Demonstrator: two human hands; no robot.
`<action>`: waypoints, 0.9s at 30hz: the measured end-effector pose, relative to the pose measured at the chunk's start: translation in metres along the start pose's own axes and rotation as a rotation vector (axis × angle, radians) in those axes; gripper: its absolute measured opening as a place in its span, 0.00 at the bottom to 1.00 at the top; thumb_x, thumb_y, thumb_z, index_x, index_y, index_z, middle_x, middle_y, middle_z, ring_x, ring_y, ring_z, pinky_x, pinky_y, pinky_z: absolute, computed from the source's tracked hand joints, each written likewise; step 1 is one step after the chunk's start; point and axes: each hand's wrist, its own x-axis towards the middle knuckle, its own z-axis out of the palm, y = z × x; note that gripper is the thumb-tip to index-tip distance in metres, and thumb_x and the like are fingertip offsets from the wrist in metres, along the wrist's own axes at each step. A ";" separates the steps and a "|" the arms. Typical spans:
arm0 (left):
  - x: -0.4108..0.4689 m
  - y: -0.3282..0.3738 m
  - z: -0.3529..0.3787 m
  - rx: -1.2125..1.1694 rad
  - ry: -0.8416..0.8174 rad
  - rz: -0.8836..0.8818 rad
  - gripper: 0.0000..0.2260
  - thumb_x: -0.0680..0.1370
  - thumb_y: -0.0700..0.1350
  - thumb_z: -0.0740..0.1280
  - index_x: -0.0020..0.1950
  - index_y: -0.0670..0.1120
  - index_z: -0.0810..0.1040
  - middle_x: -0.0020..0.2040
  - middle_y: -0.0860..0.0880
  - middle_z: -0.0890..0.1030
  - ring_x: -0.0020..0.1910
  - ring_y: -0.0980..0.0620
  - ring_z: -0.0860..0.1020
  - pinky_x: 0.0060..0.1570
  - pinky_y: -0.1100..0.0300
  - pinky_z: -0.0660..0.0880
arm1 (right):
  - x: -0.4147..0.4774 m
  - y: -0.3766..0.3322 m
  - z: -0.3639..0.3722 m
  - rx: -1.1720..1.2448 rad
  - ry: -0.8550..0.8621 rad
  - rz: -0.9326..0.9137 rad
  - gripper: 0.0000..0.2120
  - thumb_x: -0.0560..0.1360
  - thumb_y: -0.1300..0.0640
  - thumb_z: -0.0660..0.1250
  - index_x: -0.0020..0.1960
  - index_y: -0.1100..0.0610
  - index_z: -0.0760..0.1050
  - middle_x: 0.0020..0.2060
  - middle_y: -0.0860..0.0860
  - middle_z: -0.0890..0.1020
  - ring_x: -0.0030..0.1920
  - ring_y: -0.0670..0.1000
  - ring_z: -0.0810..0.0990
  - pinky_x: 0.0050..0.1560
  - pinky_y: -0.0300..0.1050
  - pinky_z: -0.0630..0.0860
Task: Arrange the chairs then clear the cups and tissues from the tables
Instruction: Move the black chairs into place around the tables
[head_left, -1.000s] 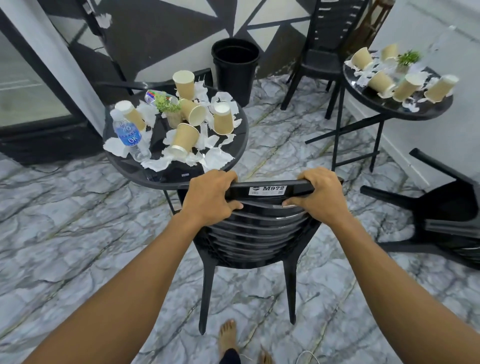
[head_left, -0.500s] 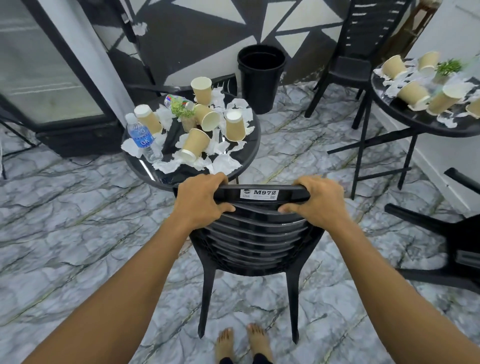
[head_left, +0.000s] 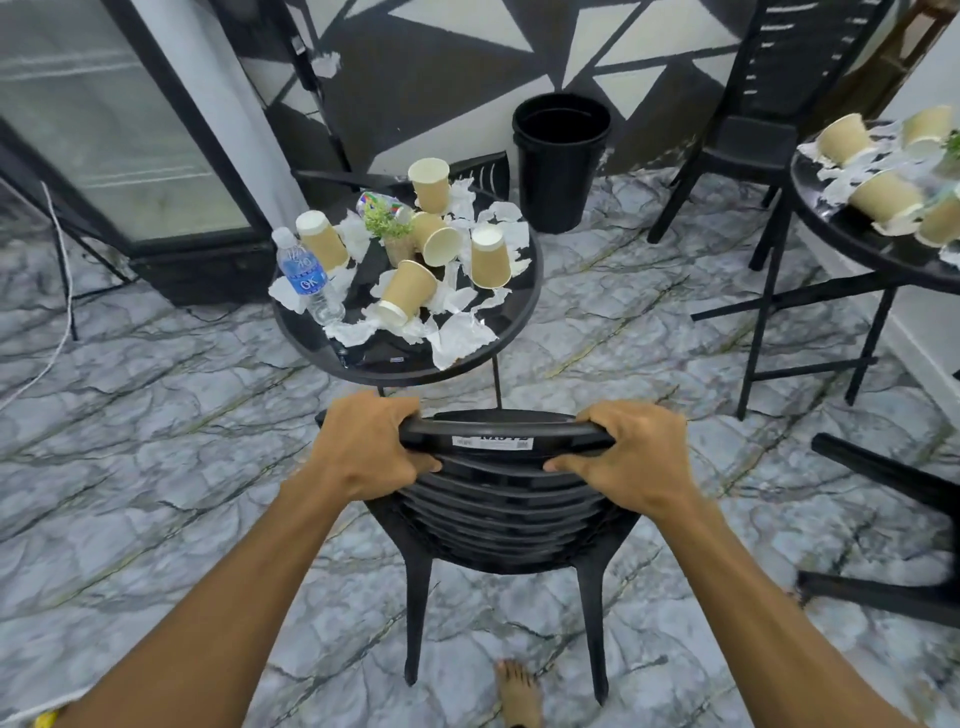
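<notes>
Chair (head_left: 498, 499) stands on the marble floor (head_left: 156, 467) just before the round table (head_left: 511, 312), its back toward you. Your left hand (head_left: 363, 447) is wrapped tight around the left end of its top rail, and your right hand (head_left: 631, 457) clamps the right end. On the table, paper cups (head_left: 491, 257) lie and stand among crumpled tissues (head_left: 460, 338), with a water bottle (head_left: 306, 278) at its left edge. A bin (head_left: 561, 161) sits beyond the table.
</notes>
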 end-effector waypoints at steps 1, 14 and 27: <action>-0.008 -0.003 -0.001 0.003 0.036 0.023 0.20 0.59 0.64 0.75 0.33 0.50 0.74 0.25 0.56 0.73 0.28 0.51 0.74 0.32 0.56 0.73 | 0.001 -0.004 0.001 0.010 -0.006 -0.022 0.22 0.58 0.34 0.80 0.34 0.51 0.80 0.27 0.43 0.79 0.29 0.45 0.77 0.28 0.43 0.75; -0.041 -0.050 -0.027 0.000 0.254 0.061 0.21 0.58 0.57 0.84 0.36 0.55 0.73 0.26 0.60 0.67 0.26 0.52 0.73 0.29 0.63 0.62 | 0.047 -0.049 0.032 0.065 -0.039 -0.194 0.23 0.57 0.38 0.82 0.38 0.55 0.79 0.30 0.44 0.79 0.30 0.46 0.76 0.30 0.41 0.73; -0.117 -0.075 0.056 0.068 0.230 0.166 0.17 0.71 0.56 0.75 0.35 0.47 0.72 0.28 0.52 0.71 0.26 0.47 0.71 0.23 0.56 0.68 | -0.025 -0.046 0.078 -0.002 -0.174 -0.168 0.20 0.59 0.39 0.82 0.37 0.50 0.78 0.33 0.43 0.80 0.35 0.47 0.79 0.33 0.41 0.74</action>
